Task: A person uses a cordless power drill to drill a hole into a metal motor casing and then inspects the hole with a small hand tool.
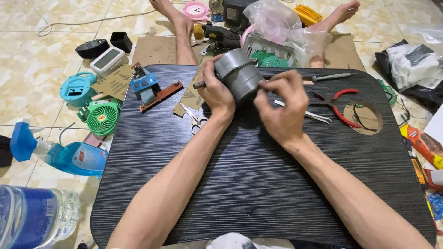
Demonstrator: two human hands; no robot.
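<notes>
I count one grey motor [237,76] over the far edge of the black table [240,184], two hands, left hand [216,92], right hand [281,108], one red pliers [339,106] near the right edge, one scissors [196,119], one tweezers [304,113], one screwdriver [332,76], two spray bottles, blue one [60,154], clear one [32,216], off the left edge.

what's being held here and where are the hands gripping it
A grey motor, held above the black table. The left hand wraps its left side by the shaft; the right hand pinches its right edge.
</notes>
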